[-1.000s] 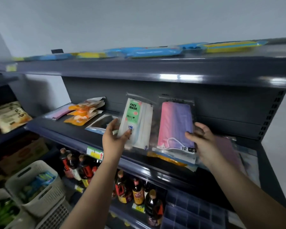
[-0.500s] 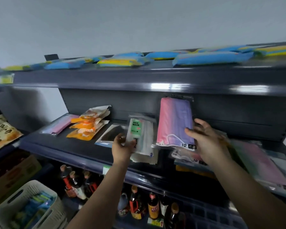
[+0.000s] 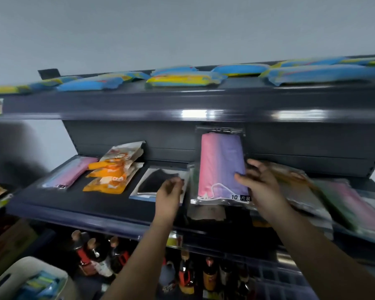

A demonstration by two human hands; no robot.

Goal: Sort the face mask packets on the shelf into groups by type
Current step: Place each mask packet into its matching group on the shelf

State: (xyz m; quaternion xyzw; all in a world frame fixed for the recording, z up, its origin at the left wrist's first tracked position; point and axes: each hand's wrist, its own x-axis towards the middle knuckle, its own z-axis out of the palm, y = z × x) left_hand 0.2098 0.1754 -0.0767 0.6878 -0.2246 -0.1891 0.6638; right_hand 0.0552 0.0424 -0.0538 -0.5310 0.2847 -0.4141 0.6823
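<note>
My right hand grips a pink-and-purple mask packet and holds it upright against the shelf's back panel, thumb on its front. My left hand hovers with curled fingers at that packet's left edge, over a flat packet of black masks. Motion blur hides whether it holds anything. The white "face mask" packet is not plainly visible. A pale packet lies under the upright one. Further left lie orange packets and a pink packet. A mixed pile of packets lies to the right.
The dark shelf has a raised front lip. Blue-and-yellow packs line the shelf above. Bottles stand on the shelf below. A white basket sits at the bottom left.
The camera tilted up and closer. My left hand moved right toward the pink-and-purple packet, and the white face mask packet it held has dropped out of clear sight. My right hand keeps its hold.
</note>
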